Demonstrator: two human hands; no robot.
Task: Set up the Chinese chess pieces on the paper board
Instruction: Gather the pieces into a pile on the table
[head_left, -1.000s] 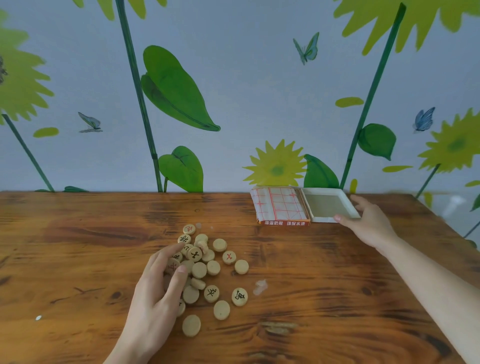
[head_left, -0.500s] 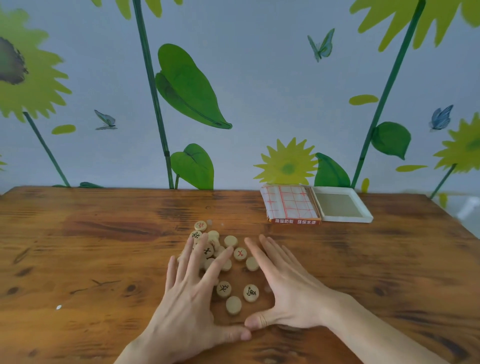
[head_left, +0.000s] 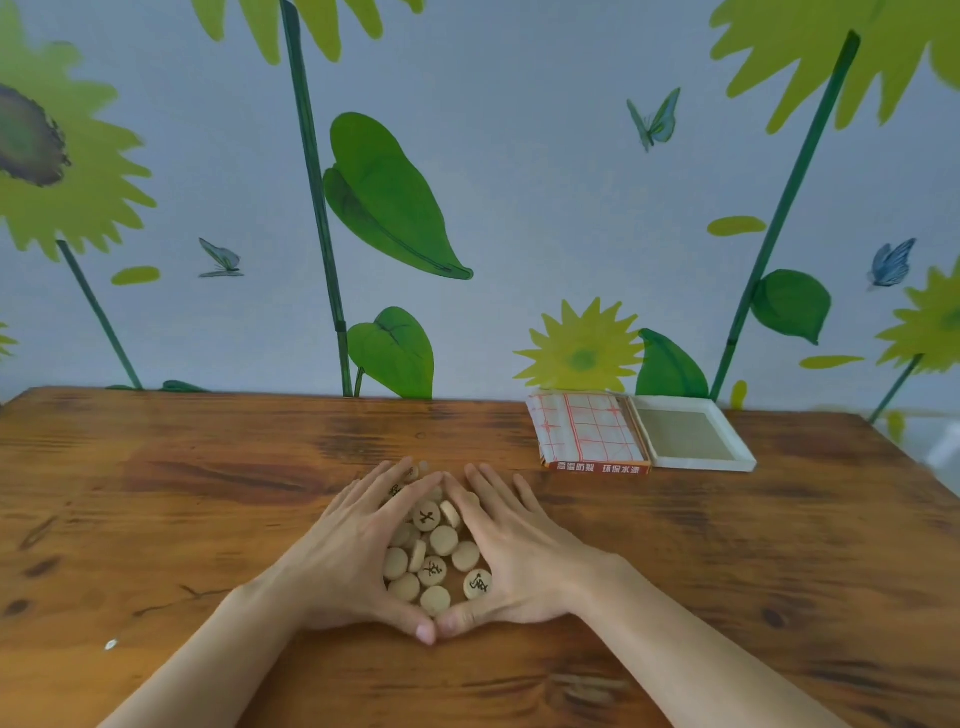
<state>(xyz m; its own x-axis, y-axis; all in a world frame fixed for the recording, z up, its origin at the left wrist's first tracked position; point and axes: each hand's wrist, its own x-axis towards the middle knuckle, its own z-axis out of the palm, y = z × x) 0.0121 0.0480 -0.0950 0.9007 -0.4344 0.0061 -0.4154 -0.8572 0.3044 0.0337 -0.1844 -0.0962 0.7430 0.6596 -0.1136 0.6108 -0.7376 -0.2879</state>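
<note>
Wooden table (head_left: 208, 519) under me, and nearest in, my left hand (head_left: 343, 561) and right hand (head_left: 524, 561) lie flat with straight fingers, thumb tips touching, grasping nothing, just corralling the chess pieces (head_left: 434, 551) heaped between them. I judge these little discs light, hard and quick to skid or roll, so I'd pinch each by its rim, one at a time. Farther back on the right, the folded paper board (head_left: 584, 428) rests on the box (head_left: 597, 466), thin and easily creased; lift by an edge. Beside it, touching, sits the white tray (head_left: 727, 460).
</note>
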